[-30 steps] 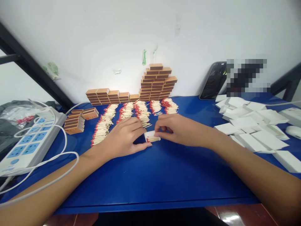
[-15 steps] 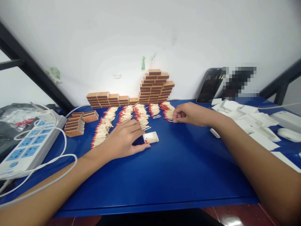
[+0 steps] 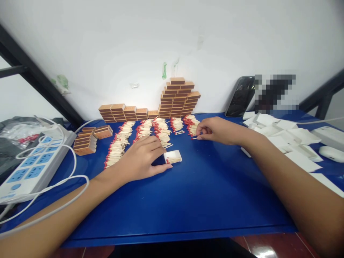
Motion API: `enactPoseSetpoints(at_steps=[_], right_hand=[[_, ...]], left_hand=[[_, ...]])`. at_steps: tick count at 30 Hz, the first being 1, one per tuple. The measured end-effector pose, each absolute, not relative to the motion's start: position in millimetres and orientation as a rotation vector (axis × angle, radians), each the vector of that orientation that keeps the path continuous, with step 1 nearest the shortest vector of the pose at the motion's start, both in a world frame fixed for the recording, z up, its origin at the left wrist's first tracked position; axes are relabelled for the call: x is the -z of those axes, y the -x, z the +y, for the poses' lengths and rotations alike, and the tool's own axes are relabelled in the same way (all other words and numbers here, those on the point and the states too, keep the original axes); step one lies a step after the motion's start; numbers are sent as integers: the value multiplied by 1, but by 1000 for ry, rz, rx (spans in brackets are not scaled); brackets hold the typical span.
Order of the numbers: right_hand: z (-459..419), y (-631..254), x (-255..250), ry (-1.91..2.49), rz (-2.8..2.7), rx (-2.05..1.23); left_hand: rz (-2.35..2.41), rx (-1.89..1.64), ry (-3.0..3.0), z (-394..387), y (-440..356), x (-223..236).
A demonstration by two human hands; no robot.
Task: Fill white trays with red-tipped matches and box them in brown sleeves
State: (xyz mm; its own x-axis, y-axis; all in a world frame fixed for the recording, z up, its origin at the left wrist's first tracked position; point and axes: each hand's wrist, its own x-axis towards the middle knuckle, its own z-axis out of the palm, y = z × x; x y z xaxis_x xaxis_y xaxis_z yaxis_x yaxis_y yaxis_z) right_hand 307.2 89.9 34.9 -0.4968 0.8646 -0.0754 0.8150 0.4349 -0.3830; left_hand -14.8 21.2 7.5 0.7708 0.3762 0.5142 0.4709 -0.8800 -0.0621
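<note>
My left hand (image 3: 146, 156) grips a small white matchbox tray (image 3: 176, 154) at its left end, the thumb on the near side and the fingers behind. A few red-tipped matches (image 3: 175, 160) lie inside the tray. My right hand (image 3: 215, 129) is pinched at the near right edge of the rightmost pile of matches (image 3: 190, 123). A single match (image 3: 194, 138) pokes out by its thumb tip; the fingers partly hide what they hold. More match piles (image 3: 161, 130) stretch leftward in rows, red heads mostly to the left.
Brown matchboxes (image 3: 176, 102) are stacked against the wall, with more boxes (image 3: 85, 143) at left. A power strip (image 3: 34, 163) with looping white cables stands on the left. White empty trays (image 3: 287, 136) lie heaped at right, near a phone (image 3: 239, 96) leaning on the wall.
My right hand's fingertips have shifted slightly left, and a match now shows by its thumb. My left hand and the tray stay in place.
</note>
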Motion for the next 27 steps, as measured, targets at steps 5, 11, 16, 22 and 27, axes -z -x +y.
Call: enactPoseSetpoints(at_steps=[5, 11, 16, 22, 27], right_hand=[[93, -307, -33, 1462, -2547, -544], [94, -309, -30, 1538, -2566, -576], [87, -304, -34, 1524, -2591, -525], [58, -273, -39, 1147, -2503, -615], [36, -246, -25, 960, -2517, -601]], left_hand=[[-678, 726, 2783, 21, 15, -8], [-685, 734, 2780, 21, 15, -7], [-691, 753, 2768, 22, 16, -6], [-754, 771, 2748, 20, 15, -7], [-773, 759, 2756, 18, 15, -8]])
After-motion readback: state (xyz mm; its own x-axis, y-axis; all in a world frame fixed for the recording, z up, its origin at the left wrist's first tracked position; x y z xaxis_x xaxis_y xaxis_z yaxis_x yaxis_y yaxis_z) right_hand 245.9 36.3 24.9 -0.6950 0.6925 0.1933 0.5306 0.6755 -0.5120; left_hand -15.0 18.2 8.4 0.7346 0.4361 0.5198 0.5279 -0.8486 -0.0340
